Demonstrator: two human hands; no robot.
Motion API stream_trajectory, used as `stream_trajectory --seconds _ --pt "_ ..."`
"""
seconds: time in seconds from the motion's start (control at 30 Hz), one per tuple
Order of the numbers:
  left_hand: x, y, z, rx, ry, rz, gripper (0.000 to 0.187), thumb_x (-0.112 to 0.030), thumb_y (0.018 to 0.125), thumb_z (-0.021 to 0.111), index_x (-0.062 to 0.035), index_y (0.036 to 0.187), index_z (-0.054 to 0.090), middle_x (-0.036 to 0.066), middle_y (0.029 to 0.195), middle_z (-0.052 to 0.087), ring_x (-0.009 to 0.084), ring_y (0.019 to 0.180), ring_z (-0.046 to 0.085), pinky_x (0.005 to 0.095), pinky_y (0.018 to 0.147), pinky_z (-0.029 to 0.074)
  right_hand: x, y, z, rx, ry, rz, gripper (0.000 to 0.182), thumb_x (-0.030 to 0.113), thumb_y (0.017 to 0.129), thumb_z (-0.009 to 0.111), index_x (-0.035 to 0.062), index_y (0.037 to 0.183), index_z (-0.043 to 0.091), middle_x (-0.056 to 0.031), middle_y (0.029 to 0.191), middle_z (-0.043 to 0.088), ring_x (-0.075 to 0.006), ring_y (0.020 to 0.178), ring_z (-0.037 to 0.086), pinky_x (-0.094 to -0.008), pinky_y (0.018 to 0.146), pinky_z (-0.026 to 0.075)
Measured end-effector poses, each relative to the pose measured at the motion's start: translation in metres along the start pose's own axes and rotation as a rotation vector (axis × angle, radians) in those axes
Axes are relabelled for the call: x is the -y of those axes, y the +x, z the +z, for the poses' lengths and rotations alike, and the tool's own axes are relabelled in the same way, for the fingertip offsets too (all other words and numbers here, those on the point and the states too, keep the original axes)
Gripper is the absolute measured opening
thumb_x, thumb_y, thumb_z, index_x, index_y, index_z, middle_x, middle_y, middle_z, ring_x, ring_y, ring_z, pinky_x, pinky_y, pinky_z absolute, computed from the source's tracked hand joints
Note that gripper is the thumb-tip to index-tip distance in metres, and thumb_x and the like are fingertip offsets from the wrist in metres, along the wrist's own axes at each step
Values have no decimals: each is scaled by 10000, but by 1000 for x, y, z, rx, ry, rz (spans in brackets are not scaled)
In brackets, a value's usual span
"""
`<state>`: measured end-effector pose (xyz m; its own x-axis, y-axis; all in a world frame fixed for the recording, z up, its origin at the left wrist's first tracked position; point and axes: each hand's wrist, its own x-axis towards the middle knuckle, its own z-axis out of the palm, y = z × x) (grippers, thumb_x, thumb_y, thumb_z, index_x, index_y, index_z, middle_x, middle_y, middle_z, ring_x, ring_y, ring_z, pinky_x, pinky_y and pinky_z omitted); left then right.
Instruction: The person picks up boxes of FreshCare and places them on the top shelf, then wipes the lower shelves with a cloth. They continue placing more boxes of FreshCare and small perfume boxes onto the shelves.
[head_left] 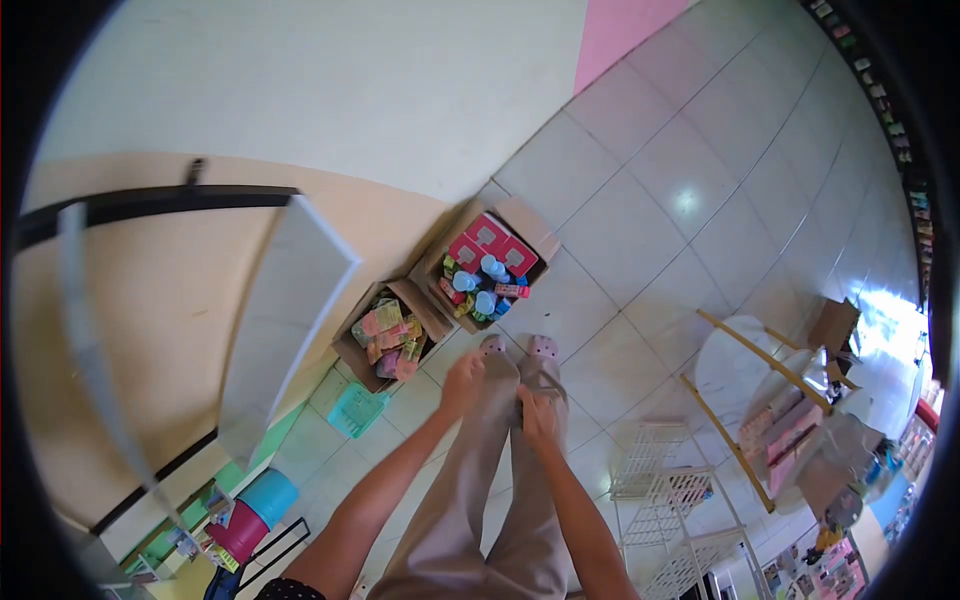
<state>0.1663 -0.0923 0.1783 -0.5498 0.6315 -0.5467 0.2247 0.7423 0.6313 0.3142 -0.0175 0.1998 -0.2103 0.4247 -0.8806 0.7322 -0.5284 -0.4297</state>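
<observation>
My left hand (pixel 463 385) is closed, its curled fingers against the outer edge of the left leg of the beige trousers (pixel 445 497) near the knee. Whatever those fingers hold is hidden. At the other knee, my right hand (pixel 540 415) pinches the trouser fabric, which bunches beside the fingers. Pink clogs (pixel 543 346) show below the hems. Just ahead of the feet stands an open cardboard box (pixel 527 226) with red cartons (pixel 487 233), blue-capped bottles (pixel 493 267) and small packs. Beside it, a second open box (pixel 352 350) holds orange and green packets (pixel 388 318).
A turquoise plastic basket (pixel 357 410) lies on the tiled floor (pixel 640 250) by the second box. White wire racks (pixel 655 460) stand at the right, near a wooden-framed item (pixel 735 440). To the left are a white panel (pixel 285 320) and blue and magenta bins (pixel 238 530).
</observation>
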Motion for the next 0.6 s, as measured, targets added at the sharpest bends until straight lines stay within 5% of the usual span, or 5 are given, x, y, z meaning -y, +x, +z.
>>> stream_trajectory --seconds 0.13,0.23,0.3,0.4,0.6 --pt "86 102 3 -289 82 45 313 -174 876 384 10 1117 460 189 1028 532 335 967 499 395 828 385 -29 92 56 3 -237 133 433 454 705 556 34 762 643 -137 748 627 -312 746 598 -390 714 442" --pt "161 172 16 -485 82 90 318 -103 851 420 20 1144 441 212 1079 509 338 1012 483 388 863 371 -47 149 101 -64 117 -4 360 358 666 653 33 819 641 -125 678 616 -267 662 595 -375 648 447" --pt "173 202 24 -439 96 68 328 -87 843 430 19 1154 437 214 1089 510 335 1020 485 385 867 371 -38 178 126 -168 126 98 422 321 650 675 70 980 598 -114 822 640 -297 822 601 -396 740 447" --pt "183 226 40 -357 69 -28 344 -66 830 443 12 1165 438 208 1080 527 323 1008 507 373 851 386 -36 217 172 -353 190 57 526 359 635 683 68 1052 548 -123 847 636 -305 829 596 -398 746 445" --pt "198 238 67 -509 -77 -37 356 -89 797 511 -8 1141 468 183 944 590 297 875 576 332 761 432 -12 251 219 -672 145 210 498 288 599 713 16 983 550 -162 817 626 -339 803 590 -426 713 430"
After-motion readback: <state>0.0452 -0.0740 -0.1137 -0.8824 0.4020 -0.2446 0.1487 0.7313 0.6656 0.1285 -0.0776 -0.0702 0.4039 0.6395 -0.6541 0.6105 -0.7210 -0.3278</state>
